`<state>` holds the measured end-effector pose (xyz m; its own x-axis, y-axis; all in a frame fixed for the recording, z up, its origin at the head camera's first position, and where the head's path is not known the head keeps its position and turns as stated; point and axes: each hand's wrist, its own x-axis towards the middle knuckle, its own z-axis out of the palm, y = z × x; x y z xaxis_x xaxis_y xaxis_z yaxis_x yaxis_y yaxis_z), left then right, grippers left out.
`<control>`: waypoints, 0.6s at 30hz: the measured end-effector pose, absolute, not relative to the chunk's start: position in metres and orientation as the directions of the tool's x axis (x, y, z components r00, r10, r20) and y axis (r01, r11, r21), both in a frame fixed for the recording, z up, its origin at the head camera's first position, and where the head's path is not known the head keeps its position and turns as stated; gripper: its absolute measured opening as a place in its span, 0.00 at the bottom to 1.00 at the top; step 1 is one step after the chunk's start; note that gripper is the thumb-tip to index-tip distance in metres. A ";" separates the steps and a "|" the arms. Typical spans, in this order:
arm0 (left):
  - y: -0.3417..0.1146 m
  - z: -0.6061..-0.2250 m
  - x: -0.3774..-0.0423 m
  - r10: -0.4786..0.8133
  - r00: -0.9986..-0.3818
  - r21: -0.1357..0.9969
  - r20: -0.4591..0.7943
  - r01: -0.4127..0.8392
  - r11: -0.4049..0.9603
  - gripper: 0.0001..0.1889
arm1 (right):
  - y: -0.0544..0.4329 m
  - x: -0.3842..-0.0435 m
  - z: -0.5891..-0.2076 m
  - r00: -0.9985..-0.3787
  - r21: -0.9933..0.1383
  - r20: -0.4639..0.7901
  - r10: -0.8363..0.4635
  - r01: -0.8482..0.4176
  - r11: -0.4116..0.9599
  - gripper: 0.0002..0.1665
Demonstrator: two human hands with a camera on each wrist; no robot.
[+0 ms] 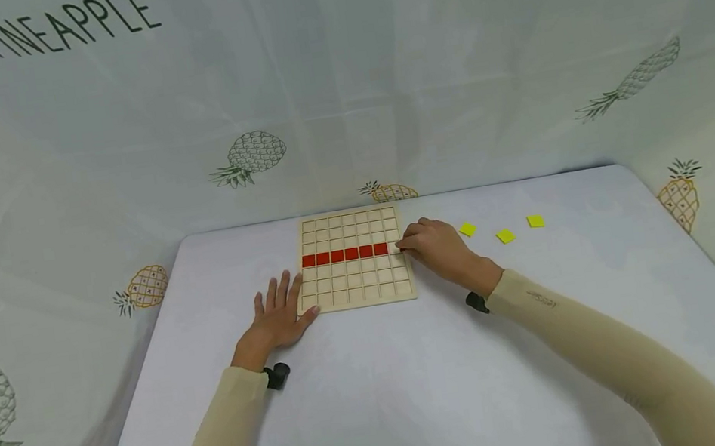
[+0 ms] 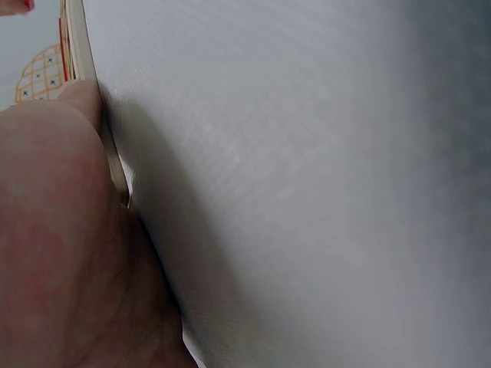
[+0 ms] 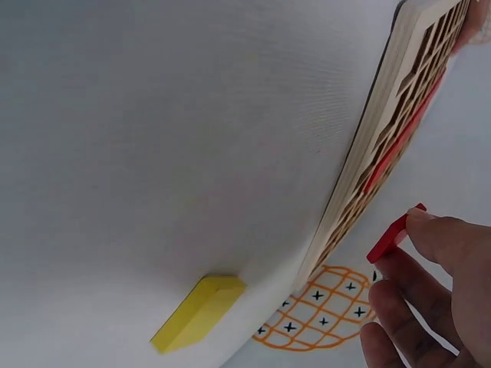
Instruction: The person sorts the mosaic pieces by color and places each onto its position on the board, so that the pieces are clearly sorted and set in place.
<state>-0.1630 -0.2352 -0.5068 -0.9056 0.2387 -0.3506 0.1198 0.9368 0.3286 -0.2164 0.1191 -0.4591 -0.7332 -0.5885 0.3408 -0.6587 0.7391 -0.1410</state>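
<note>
A pale wooden grid board (image 1: 355,280) lies on the table, with a row of several red tiles (image 1: 344,255) set across its middle. My right hand (image 1: 443,249) is at the board's right edge, by the end of that row. Between thumb and fingertips it pinches a red square tile (image 3: 395,236), tilted and above the board's surface in the right wrist view. My left hand (image 1: 280,316) rests on the table with its fingers spread. Its thumb touches the board's lower left corner, and the fingertips lie along the left edge.
Three yellow tiles lie loose right of the board: one near my right hand (image 1: 467,229), one in the middle (image 1: 506,236), one farther right (image 1: 536,221). Behind the white table (image 1: 381,387) hangs a pale pineapple-print cloth (image 1: 487,121).
</note>
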 end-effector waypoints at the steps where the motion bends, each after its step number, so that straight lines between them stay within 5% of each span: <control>1: -0.235 -0.507 -0.163 0.237 -0.905 0.325 -0.353 0.119 0.938 0.46 | 0.117 -0.218 -0.460 -0.738 -0.147 0.334 -0.587 -0.656 0.740 0.10; 18: -0.234 -0.503 -0.163 0.228 -0.904 0.314 -0.361 0.112 0.943 0.46 | 0.095 -0.240 -0.470 -0.814 -0.191 0.178 -0.553 -0.579 0.792 0.10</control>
